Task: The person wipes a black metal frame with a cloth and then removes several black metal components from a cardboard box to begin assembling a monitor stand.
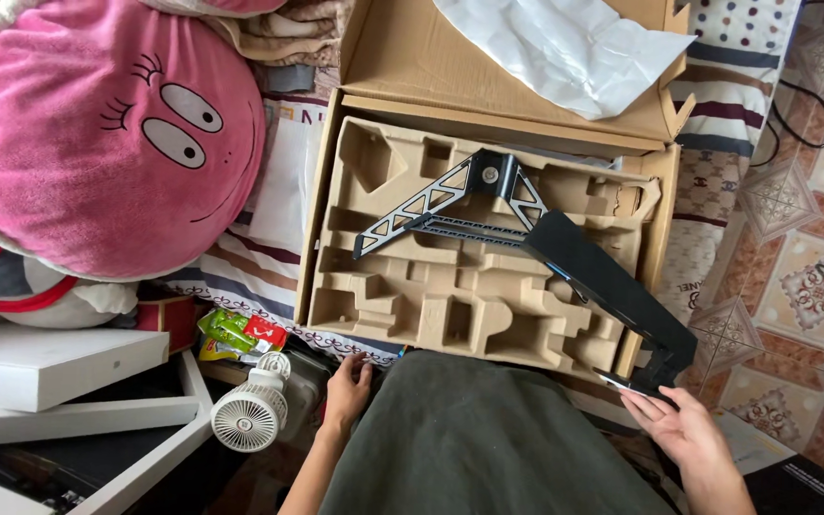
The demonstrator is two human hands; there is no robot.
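The right hand (684,429) lies palm up, fingers spread open, its fingertips touching the lower end of the black bracket (612,286) without gripping it. The left hand (347,381) rests loosely curled at the near left corner of the box (321,191), fingertips on its edge, holding nothing. The box holds a moulded pulp tray (431,286); the bracket lies diagonally across it, overhanging the near right corner. White paper (574,48) sits in the open lid. A small fan (250,415) crowds the left; tiled floor (793,238) lies open on the right.
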